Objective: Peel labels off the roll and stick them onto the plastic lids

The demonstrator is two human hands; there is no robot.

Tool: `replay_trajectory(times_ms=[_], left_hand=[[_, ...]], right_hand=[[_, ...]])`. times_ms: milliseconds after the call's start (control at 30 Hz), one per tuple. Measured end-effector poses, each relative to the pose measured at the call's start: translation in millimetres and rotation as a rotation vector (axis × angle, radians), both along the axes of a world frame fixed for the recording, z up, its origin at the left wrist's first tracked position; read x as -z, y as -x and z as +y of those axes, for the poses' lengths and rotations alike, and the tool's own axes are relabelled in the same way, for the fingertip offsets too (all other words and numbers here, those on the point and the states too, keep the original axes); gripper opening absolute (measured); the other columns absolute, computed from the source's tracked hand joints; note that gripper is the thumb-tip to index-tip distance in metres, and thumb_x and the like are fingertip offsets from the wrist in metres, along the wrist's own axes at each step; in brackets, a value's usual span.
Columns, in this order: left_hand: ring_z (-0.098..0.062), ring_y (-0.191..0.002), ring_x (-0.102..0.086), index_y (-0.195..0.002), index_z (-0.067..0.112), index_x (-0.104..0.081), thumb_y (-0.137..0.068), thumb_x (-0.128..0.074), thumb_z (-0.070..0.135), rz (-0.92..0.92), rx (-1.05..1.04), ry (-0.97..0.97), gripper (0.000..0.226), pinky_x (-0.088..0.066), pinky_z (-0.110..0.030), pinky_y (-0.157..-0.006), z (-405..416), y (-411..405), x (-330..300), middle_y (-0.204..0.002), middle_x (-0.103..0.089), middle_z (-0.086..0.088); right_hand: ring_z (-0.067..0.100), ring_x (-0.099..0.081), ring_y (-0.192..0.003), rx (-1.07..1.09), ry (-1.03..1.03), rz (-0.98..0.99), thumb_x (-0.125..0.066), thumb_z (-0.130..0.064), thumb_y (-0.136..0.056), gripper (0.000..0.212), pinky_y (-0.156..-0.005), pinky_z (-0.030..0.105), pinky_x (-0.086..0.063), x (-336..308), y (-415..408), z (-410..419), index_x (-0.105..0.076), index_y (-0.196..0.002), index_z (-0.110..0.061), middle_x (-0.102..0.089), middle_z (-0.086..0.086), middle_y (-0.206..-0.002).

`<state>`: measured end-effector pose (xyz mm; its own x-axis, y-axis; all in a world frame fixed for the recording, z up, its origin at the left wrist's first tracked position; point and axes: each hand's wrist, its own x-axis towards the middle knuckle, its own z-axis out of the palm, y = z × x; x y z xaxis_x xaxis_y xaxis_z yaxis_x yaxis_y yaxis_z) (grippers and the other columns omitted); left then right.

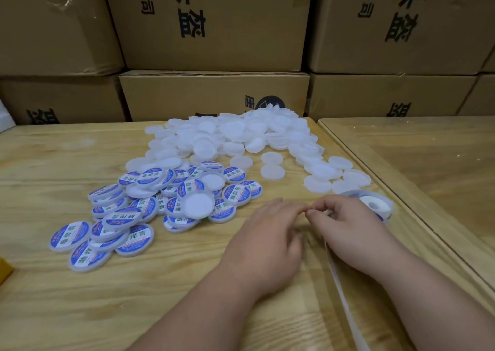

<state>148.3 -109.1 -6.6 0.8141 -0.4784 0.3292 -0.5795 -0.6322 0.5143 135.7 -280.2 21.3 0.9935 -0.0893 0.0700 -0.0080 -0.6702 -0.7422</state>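
A heap of plain white plastic lids (235,133) lies at the back of the wooden table (80,310). Left of centre sits a pile of lids with blue-and-white labels (150,206). The label roll (371,204) lies flat at the right, partly hidden behind my right hand (351,230). A white backing strip (345,302) trails from under that hand toward the near edge. My left hand (270,238) and my right hand meet fingertip to fingertip at the middle, fingers curled. What they pinch between them is hidden.
Stacked brown cardboard boxes (214,29) wall off the back of the table. A second table (428,157) butts against the right side. A yellow object (4,270) shows at the left edge. Bare wood lies in front of the labelled pile.
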Motion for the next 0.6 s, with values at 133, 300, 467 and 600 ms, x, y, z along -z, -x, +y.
replay_trajectory(times_ms=[133,300,467,600], left_hand=[[-0.012,-0.157,-0.002,-0.158,0.034,-0.025,-0.096,-0.046,0.040,0.027,-0.070,-0.164,0.065,-0.006,-0.030,-0.125,-7.6,-7.8,2.7,-0.167,-0.023,0.008],[-0.013,-0.157,0.006,-0.158,0.040,-0.021,-0.097,-0.044,0.033,0.053,-0.072,-0.153,0.066,-0.003,-0.036,-0.125,-17.3,-33.7,-1.2,-0.170,-0.012,0.005],[-0.025,-0.157,0.009,-0.160,0.039,-0.010,-0.097,-0.041,0.040,0.120,-0.284,-0.218,0.071,0.001,-0.047,-0.126,-28.1,-70.2,-1.8,-0.171,-0.002,-0.003],[-0.037,-0.155,0.010,-0.161,0.037,-0.002,-0.097,-0.034,0.050,0.152,-0.494,-0.207,0.073,0.004,-0.053,-0.124,-30.4,-87.0,0.8,-0.171,0.000,-0.009]], right_hand=[[0.001,-0.051,-0.048,0.105,0.029,-0.040,-0.060,-0.039,-0.089,0.026,-0.052,0.029,-0.036,2.4,-0.4,3.7,-0.064,-0.070,-0.024,-0.053,-0.016,-0.046],[0.013,-0.051,-0.052,0.240,0.056,-0.049,-0.056,-0.034,-0.084,0.025,-0.052,0.030,-0.039,4.1,-2.7,3.7,-0.058,-0.064,-0.019,-0.053,-0.013,-0.046],[0.014,-0.047,-0.051,0.324,-0.027,-0.051,-0.054,-0.031,-0.083,0.024,-0.052,0.029,-0.035,5.9,-4.1,-3.4,-0.053,-0.062,-0.019,-0.048,-0.014,-0.041],[0.014,-0.043,-0.049,0.333,-0.086,-0.053,-0.054,-0.030,-0.084,0.024,-0.051,0.030,-0.036,7.4,-5.4,-7.2,-0.053,-0.062,-0.019,-0.044,-0.013,-0.041]])
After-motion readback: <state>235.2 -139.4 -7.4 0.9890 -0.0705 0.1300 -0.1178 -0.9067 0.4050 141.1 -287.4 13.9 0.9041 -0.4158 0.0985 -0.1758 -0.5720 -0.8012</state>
